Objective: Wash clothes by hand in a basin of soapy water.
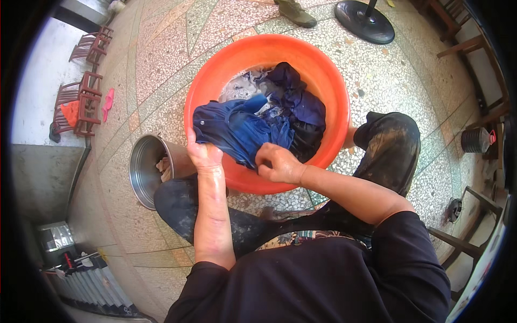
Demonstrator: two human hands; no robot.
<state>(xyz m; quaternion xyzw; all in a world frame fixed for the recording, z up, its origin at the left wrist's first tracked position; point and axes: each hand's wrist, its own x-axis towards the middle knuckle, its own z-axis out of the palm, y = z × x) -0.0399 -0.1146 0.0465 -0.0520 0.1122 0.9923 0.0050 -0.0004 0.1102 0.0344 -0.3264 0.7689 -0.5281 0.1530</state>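
An orange plastic basin (262, 46) stands on the floor between my knees. Wet blue cloth, which looks like a garment with a small button or snap, (238, 123) stretches over its near left part. My left hand (205, 154) supports the garment's left edge, palm up, its fingers partly hidden under the fabric. At the garment's near edge, my right hand (279, 163) is curled into a fist around a fold. Darker navy and black clothes (309, 109) lie heaped in the basin's right side. White suds (240, 87) float in the water at the far left.
Left of the basin, a metal bucket (139, 177) lies tipped towards me, with crumpled light material inside. A round black stand base (355, 22) and a shoe (298, 14) are beyond. Wooden chairs (89, 97) and a pink slipper (108, 105) stand left; a dark jug (476, 140) sits right.
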